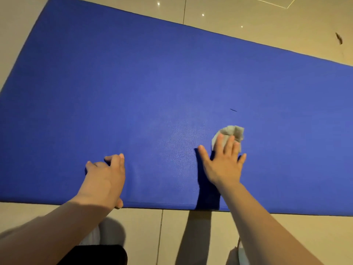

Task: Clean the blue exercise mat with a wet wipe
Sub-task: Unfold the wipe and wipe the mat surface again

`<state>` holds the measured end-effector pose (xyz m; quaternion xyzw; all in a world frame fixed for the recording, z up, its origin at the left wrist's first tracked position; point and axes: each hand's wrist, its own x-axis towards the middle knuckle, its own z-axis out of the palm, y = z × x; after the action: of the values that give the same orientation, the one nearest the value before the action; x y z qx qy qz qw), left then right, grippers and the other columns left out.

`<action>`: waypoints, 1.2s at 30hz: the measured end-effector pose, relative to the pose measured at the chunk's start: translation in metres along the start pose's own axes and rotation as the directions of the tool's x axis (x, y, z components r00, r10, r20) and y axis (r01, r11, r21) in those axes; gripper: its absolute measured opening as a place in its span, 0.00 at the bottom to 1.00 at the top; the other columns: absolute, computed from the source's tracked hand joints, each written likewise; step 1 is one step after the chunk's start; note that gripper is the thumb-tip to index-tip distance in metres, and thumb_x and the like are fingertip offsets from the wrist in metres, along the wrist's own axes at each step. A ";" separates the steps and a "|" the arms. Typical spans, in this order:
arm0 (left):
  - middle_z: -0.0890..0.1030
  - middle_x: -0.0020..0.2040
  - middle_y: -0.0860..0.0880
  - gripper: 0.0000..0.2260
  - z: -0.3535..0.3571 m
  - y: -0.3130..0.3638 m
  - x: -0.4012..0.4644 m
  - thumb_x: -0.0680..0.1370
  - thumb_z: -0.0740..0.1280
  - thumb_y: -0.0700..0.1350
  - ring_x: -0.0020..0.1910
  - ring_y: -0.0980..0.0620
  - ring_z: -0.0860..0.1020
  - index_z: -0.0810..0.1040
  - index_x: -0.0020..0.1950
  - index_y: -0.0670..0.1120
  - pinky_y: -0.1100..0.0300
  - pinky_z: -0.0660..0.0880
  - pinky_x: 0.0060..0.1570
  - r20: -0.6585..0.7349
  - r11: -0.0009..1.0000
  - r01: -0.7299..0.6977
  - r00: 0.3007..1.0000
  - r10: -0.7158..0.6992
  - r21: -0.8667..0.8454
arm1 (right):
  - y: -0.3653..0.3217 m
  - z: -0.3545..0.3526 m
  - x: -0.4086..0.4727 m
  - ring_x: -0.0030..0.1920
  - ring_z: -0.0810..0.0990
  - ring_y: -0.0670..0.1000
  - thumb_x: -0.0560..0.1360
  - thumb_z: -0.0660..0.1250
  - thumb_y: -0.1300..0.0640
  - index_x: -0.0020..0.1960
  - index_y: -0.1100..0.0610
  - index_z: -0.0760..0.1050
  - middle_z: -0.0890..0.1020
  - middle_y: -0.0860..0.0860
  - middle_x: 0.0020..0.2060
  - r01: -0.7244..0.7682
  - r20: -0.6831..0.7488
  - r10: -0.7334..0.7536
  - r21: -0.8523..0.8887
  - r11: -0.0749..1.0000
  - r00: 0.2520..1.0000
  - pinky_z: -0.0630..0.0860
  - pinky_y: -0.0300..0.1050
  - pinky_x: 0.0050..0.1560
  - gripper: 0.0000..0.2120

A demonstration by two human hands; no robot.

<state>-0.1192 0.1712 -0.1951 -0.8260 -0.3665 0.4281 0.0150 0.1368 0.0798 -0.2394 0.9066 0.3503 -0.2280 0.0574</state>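
- mid-wipe: right hand (222,165), fingers flat and spread, presses wet wipe (232,133) on blue mat (133,83)
- left hand (104,176) braces near edge, fingers loosely bent; next: likely sweep toward dark speck (233,110)

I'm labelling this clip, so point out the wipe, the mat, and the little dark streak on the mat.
wipe (232,131), head view, on the crumpled part beyond the fingertips.
mat (133,83), head view, on bare blue surface.
dark streak (233,110), head view, on its middle.

My right hand (222,161) is covering the near half of the wet wipe (232,133). The blue mat (152,83) is running off both side edges, and my forearms are leaving the bottom edge.
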 end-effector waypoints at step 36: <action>0.39 0.78 0.52 0.42 -0.045 -0.040 0.068 0.72 0.68 0.66 0.77 0.50 0.34 0.45 0.77 0.63 0.36 0.45 0.73 -0.020 0.707 0.005 0.999 -0.027 -0.707 | -0.019 -0.035 0.093 0.78 0.38 0.54 0.80 0.45 0.35 0.80 0.50 0.41 0.40 0.54 0.79 -0.176 -0.050 0.193 0.233 0.956 0.980 0.36 0.59 0.76 0.34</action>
<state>-0.0860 0.2549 -0.2003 -0.7716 -0.5092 0.2433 -0.2934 0.1982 0.1597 -0.2495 0.9436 0.2377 -0.2273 -0.0383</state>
